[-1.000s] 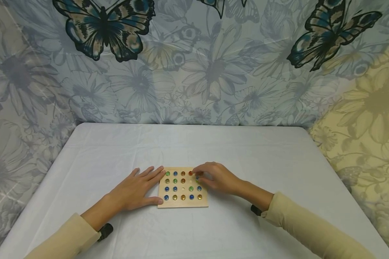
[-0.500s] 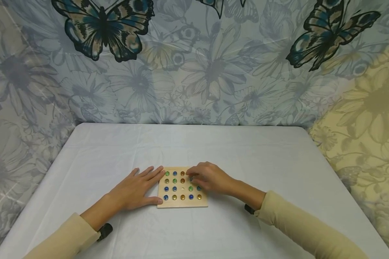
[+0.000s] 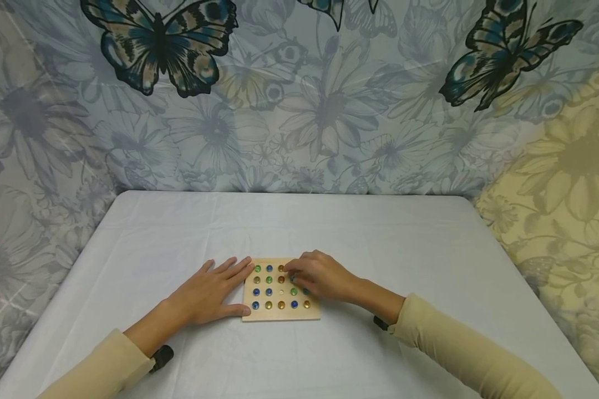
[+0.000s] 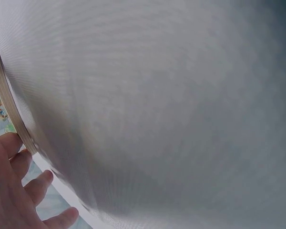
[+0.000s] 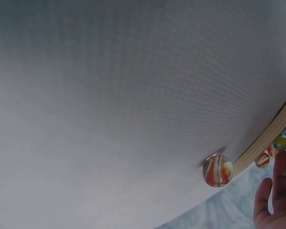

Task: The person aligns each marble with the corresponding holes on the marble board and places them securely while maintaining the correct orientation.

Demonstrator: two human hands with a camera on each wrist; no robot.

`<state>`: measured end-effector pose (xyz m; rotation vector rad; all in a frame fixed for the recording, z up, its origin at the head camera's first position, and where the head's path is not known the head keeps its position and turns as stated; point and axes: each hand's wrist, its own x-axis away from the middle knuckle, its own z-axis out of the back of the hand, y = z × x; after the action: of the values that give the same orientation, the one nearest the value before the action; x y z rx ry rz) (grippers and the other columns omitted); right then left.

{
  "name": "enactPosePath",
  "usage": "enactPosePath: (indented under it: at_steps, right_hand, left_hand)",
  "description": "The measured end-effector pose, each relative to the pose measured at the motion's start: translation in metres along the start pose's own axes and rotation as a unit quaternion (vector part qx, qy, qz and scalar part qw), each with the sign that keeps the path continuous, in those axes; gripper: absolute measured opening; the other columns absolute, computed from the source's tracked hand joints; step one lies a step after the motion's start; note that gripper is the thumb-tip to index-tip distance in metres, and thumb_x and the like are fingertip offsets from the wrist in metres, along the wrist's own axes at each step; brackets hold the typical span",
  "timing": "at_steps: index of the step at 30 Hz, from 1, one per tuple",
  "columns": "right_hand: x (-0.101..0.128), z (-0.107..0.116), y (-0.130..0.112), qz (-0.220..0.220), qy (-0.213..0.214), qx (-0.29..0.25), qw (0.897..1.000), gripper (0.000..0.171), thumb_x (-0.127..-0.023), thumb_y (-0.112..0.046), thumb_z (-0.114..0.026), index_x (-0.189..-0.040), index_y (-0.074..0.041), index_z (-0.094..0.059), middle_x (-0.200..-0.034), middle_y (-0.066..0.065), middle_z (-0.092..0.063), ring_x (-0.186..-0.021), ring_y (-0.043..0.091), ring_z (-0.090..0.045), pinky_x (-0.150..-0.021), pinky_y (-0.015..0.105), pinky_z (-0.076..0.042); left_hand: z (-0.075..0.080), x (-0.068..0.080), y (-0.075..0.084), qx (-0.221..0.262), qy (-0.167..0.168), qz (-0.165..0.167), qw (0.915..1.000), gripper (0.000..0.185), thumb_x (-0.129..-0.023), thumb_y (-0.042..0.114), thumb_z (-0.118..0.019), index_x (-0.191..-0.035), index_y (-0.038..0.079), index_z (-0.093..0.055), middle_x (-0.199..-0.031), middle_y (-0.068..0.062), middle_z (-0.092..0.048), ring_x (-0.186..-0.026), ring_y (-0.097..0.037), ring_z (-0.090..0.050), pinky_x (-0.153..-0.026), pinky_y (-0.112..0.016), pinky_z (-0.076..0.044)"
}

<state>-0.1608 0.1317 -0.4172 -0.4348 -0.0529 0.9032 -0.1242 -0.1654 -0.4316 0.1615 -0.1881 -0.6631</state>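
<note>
Two hands rest at a small wooden board (image 3: 281,313) of marbles that lies on the white table (image 3: 179,233), near the person. The left hand (image 3: 208,292) lies flat on the cloth, fingers straight and a little spread, their tips touching the board's left edge; it holds nothing. In the left wrist view the same fingers (image 4: 42,183) show relaxed beside the board's rim (image 4: 9,102).

The right hand (image 3: 324,275) sits over the right part of the board with its fingers curled down, the tips meeting near the far row by an orange marble (image 3: 282,268). Whether a marble is pinched between those tips cannot be told, since the hand hides them. The right wrist view shows straight fingers (image 5: 276,191) beside the board's edge (image 5: 269,136), and a red and orange marble (image 5: 218,170) lying on the cloth just off that edge.

Rows of green, blue, amber and orange marbles fill the board's left columns; one pale hole (image 3: 281,291) near the middle holds none.

Compared with a second ago, the right hand has shifted left across the board, now covering the red marble and the blue one that showed at the far right corner. The left hand has stayed where it was.
</note>
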Motion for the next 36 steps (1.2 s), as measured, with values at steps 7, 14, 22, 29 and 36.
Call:
enactPosePath:
  at_steps: [7,14,22,29,36]
  right_hand:
    - [0.005,0.010,0.000,-0.009,0.019,-0.016,1.000,0.024,-0.091,-0.010,-0.072,-0.116,-0.010,-0.072,-0.105,-0.005,-0.073,-0.092,0.008,-0.065,-0.085,0.030,-0.051]
    - [0.020,0.020,0.008,-0.027,0.029,-0.018,0.999,0.025,-0.090,-0.010,-0.074,-0.115,-0.010,-0.072,-0.105,-0.004,-0.073,-0.094,0.011,-0.065,-0.086,0.033,-0.052]
    - [0.045,0.028,0.019,-0.038,0.025,-0.013,0.999,0.029,-0.089,-0.010,-0.076,-0.117,-0.009,-0.071,-0.107,-0.005,-0.072,-0.095,0.012,-0.065,-0.086,0.036,-0.053]
    - [0.067,0.035,0.030,-0.060,0.002,-0.025,0.998,0.036,-0.087,-0.014,-0.078,-0.121,-0.009,-0.069,-0.108,-0.008,-0.072,-0.097,0.011,-0.064,-0.088,0.041,-0.051]
    - [0.082,0.035,0.039,-0.059,0.006,-0.023,0.998,0.038,-0.083,-0.013,-0.081,-0.119,-0.009,-0.070,-0.104,-0.007,-0.072,-0.095,0.010,-0.064,-0.088,0.041,-0.051]
  left_hand:
    - [0.001,0.000,0.001,0.003,-0.002,0.001,1.0000,0.094,-0.090,0.078,-0.041,-0.159,0.017,-0.027,-0.164,-0.002,-0.025,-0.148,-0.033,-0.028,-0.111,-0.067,-0.024]
    - [0.001,0.001,0.001,0.002,-0.001,0.002,1.0000,0.093,-0.090,0.077,-0.043,-0.159,0.017,-0.026,-0.164,-0.002,-0.025,-0.148,-0.032,-0.027,-0.111,-0.067,-0.024]
    - [0.002,0.001,0.002,0.000,0.005,-0.003,1.0000,0.092,-0.090,0.075,-0.044,-0.159,0.016,-0.027,-0.163,-0.003,-0.027,-0.147,-0.033,-0.029,-0.111,-0.067,-0.025]
    - [0.001,0.000,0.002,0.000,0.002,0.001,1.0000,0.093,-0.090,0.076,-0.043,-0.159,0.017,-0.027,-0.163,-0.002,-0.026,-0.148,-0.032,-0.028,-0.111,-0.067,-0.024]
    - [0.002,0.000,0.002,-0.001,0.002,0.000,1.0000,0.093,-0.090,0.076,-0.044,-0.159,0.016,-0.027,-0.163,-0.003,-0.026,-0.147,-0.033,-0.028,-0.111,-0.066,-0.024]
